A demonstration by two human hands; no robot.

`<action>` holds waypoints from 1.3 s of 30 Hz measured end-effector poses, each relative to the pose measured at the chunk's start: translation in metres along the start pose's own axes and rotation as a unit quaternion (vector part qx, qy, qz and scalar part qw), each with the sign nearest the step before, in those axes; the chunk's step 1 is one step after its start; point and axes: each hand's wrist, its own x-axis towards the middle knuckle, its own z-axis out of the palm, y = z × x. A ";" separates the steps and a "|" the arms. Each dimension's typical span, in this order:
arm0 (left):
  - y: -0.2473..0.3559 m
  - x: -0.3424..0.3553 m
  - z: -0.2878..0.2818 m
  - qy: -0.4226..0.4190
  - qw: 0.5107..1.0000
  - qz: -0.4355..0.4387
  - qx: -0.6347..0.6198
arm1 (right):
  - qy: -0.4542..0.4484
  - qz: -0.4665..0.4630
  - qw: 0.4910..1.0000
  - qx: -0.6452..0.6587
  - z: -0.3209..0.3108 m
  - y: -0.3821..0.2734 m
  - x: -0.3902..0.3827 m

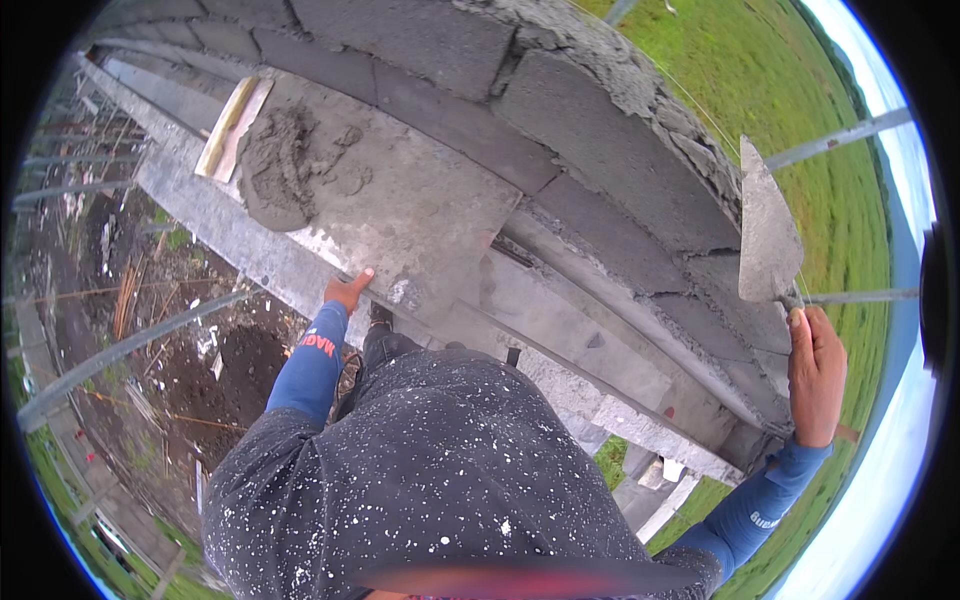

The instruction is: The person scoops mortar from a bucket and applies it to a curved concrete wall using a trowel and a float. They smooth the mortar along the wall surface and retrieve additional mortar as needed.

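My left hand (347, 292) grips the near edge of a grey mortar board (410, 190), thumb up on its top. A heap of wet mortar (280, 165) lies on the board's left part, beside a pale wooden strip (225, 128). My right hand (815, 370) is closed round the handle of a trowel (765, 230), which it holds upright at the right, its grey-smeared blade in front of the top of a block wall (620, 150).
A concrete ledge (650, 390) runs along the wall below me. Metal bars (130, 365) stick out on both sides. A thin string runs above the wall. Far below lie muddy ground (240, 380) with debris and green grass (840, 200).
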 end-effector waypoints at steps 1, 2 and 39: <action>0.001 -0.006 0.003 0.040 0.998 0.007 0.037 | -0.059 -0.072 0.995 0.040 0.024 -0.027 0.010; 0.002 -0.012 0.005 0.033 0.999 -0.008 0.022 | -0.114 -0.108 0.986 0.062 0.053 -0.055 0.018; 0.013 -0.032 -0.018 -0.074 0.996 0.023 -0.048 | -0.243 -0.281 0.926 0.060 0.469 -0.453 0.048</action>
